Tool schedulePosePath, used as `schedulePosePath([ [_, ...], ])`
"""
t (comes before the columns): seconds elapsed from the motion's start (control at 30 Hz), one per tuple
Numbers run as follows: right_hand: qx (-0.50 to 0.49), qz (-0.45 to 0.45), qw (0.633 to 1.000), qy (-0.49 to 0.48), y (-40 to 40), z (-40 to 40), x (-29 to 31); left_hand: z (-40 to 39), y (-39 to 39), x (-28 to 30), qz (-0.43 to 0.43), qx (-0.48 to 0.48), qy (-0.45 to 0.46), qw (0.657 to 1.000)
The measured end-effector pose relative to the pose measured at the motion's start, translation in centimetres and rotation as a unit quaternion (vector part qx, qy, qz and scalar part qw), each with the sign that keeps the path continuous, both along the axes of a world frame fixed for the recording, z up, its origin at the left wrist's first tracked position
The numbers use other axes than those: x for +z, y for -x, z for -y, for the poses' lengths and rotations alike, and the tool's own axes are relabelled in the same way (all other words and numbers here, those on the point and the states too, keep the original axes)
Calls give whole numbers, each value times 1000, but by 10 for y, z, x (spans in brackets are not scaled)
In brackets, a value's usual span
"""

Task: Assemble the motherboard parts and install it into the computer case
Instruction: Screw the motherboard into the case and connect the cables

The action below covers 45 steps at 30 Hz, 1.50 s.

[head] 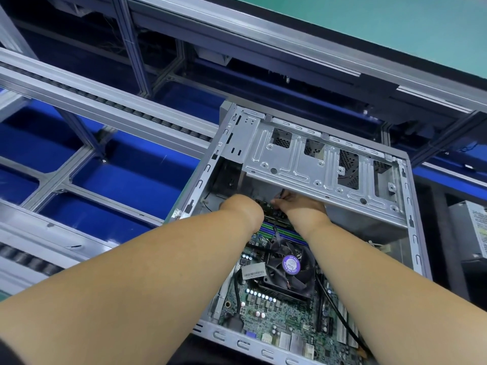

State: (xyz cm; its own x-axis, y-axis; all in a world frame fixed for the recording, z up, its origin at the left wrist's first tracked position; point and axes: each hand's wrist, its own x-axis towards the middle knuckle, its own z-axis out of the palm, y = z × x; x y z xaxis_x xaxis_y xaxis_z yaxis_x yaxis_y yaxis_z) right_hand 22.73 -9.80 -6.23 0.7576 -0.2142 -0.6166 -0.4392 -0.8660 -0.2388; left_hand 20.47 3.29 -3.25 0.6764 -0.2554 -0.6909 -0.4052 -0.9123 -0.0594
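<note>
Fingers of both hands are mostly lost under the drive cage [320,164], so from where I stand I cannot tell whether either hand is spread or closed on anything. Only a couple of fingertips [280,197] of the right hand [300,204] show, bent down toward a dark cable or connector whose shape I cannot make out; the left hand [242,206] shows only its wrist and back, curled over and dipping toward the far edge of the board. The motherboard [279,312] already lies flat in the computer case [415,233], with its long side running from the near wall of the case away toward the drive cage. Its CPU cooler fan [290,270] sits nearer than the hands, and the memory slots [279,231] lie crosswise between the fan and the two wrists. Whatever gets done next, I judge, is at that far edge: it lies just ahead of and below the fingers, tucked beneath the cage, and the right hand looks a shade closer to it. Room there is tight, with metal overhead and the case wall to the left. A black cable [340,320] trails over the board on the right side of the fan. Left of the case run roller conveyor rails [105,111] over blue bins [137,177]; right of the case sits what looks like a power supply unit [474,227].
</note>
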Motion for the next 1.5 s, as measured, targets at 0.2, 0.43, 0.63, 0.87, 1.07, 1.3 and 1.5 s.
schedulePosePath([
  [0.2,9,10,1000,-14,1,-1,2,0,2,5,1,-14,-3,1000],
  [0.43,28,22,998,-46,3,-3,8,0,2,8,-5,-52,-18,998],
  [0.63,12,15,1000,-25,3,-6,9,-1,5,9,8,-66,-26,997],
  [0.87,45,34,998,9,8,-5,8,-2,0,9,-16,-41,-35,998],
  [1.07,125,65,990,-13,14,-2,14,-3,1,8,7,-69,-61,996],
  [1.3,160,79,984,-11,16,0,13,-12,-1,20,23,-29,-50,998],
  [1.5,190,97,977,-12,16,3,12,-12,-4,16,27,10,-39,999],
])
